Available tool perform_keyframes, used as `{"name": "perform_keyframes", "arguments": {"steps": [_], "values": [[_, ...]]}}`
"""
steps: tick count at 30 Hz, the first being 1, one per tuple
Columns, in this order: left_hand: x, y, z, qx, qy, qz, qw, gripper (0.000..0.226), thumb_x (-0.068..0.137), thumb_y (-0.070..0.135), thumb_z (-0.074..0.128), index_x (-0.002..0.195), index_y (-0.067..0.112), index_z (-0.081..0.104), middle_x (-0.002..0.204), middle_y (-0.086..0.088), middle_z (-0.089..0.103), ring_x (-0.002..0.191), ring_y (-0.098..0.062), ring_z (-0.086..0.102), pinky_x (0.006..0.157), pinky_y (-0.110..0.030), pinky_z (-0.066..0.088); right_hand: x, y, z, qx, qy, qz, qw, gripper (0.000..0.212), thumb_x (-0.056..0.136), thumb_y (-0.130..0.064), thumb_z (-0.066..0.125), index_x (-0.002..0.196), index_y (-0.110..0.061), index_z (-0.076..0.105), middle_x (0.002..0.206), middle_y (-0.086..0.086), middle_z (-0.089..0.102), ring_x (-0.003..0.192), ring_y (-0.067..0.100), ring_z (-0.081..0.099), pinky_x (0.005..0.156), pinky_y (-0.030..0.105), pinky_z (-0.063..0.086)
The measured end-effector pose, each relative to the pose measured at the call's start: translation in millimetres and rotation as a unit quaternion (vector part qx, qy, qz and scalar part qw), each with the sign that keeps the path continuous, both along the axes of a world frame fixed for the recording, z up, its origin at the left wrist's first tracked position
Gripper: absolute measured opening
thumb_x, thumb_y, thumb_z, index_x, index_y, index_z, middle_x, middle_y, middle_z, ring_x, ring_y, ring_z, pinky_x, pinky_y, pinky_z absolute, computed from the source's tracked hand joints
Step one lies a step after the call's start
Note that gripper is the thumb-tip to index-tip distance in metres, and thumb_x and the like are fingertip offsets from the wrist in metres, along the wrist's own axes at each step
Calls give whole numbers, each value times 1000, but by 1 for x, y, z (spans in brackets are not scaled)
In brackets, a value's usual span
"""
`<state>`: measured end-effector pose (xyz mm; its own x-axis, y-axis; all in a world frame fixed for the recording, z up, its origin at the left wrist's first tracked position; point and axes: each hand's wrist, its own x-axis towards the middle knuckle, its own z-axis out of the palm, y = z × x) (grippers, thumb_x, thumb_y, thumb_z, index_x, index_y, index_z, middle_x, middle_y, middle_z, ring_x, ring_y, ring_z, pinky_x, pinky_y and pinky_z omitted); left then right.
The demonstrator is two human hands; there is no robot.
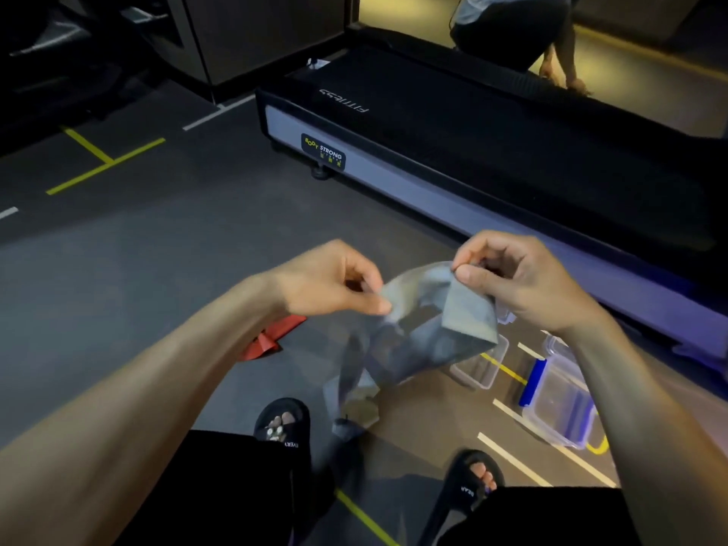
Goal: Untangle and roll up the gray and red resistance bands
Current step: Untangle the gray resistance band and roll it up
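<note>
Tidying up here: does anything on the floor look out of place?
Yes: the red band lies crumpled on the floor, apart from the gray band both hands hold.

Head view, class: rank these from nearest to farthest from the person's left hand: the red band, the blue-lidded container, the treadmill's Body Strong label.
1. Red band: on the floor just below the left hand.
2. Body Strong label: above, on the treadmill's end.
3. Blue-lidded container: far right, on the floor.

Gray band (425, 333) aloft — red band (275, 338) floored
</note>
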<state>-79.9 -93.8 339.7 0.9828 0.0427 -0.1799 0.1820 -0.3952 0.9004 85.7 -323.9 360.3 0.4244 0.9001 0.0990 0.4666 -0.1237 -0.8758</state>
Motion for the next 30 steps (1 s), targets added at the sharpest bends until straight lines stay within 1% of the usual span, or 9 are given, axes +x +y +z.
{"name": "perform_keyframes", "arguments": {"steps": [4, 6, 8, 11, 18, 21, 24, 27, 30], "values": [[-3, -1, -5, 30, -6, -1, 1000, 11, 87, 19, 82, 79, 21, 74, 78, 2, 73, 71, -7, 63, 76, -23, 48, -7, -3, 6, 33, 94, 53, 994, 3, 89, -17, 69, 87, -19, 71, 77, -8, 66, 69, 4, 56, 66, 14, 44], [-5, -6, -3, -29, -3, -26, 999, 8, 86, 12, 81, 82, 15, 75, 79, -6, 72, 74, -8, 61, 75, -22, 50, -11, -2, 7, 55, 160, 77, 983, 4, 87, -19, 68, 88, -21, 72, 76, -7, 66, 67, 4, 55, 64, 14, 43], [-6, -6, -4, -60, -8, -19, 998, 7, 84, 8, 81, 84, 12, 75, 80, -10, 73, 75, -7, 64, 75, -19, 52, -11, -2, 7, 76, 190, 65, 977, 3, 88, -12, 66, 90, -12, 69, 76, -7, 66, 66, 2, 56, 64, 13, 44], [-8, -4, -5, -93, -16, -3, 995, 12, 81, 5, 83, 81, 14, 75, 77, -1, 72, 72, -5, 63, 72, -17, 51, -9, -1, 1, 53, 137, 51, 988, 3, 90, -6, 63, 93, -5, 64, 77, -11, 68, 69, -1, 58, 67, 11, 44], [-9, -7, -15, -78, -29, -9, 996, 25, 79, 4, 85, 73, 19, 65, 70, 2, 64, 67, -8, 56, 66, -17, 47, -8, 1, -3, 89, 126, -5, 988, 5, 86, -24, 72, 91, -23, 73, 82, -3, 68, 76, 6, 60, 71, 14, 48], [-5, -13, -25, 63, -53, 38, 996, 25, 76, 27, 91, 73, 21, 67, 70, 8, 69, 63, -6, 60, 65, -21, 47, -14, 3, 2, 98, 105, 8, 990, 6, 87, -20, 71, 92, -16, 71, 82, -8, 69, 76, 3, 61, 71, 14, 48], [-4, -16, -28, 180, -70, 63, 979, 28, 83, 43, 83, 75, 20, 69, 68, 9, 69, 63, -2, 61, 62, -18, 43, -19, 7, 2, 67, 59, 13, 996, 5, 90, -12, 69, 94, -9, 69, 81, -7, 68, 74, 2, 60, 69, 14, 47], [-6, -14, -31, 147, -53, 42, 987, 27, 90, 40, 76, 70, 22, 70, 62, 7, 67, 58, 2, 57, 62, -19, 44, -17, 9, -1, 65, 58, -5, 996, 5, 90, -12, 68, 94, -11, 69, 79, -9, 67, 72, 2, 58, 68, 13, 45], [-7, -12, -36, 98, -51, 50, 993, 25, 83, 40, 84, 72, 20, 74, 66, -1, 71, 60, -8, 62, 66, -28, 51, -14, 8, -5, 62, 55, -18, 996, 4, 91, -12, 69, 94, -13, 70, 80, -6, 67, 74, 5, 59, 69, 15, 46]]}}
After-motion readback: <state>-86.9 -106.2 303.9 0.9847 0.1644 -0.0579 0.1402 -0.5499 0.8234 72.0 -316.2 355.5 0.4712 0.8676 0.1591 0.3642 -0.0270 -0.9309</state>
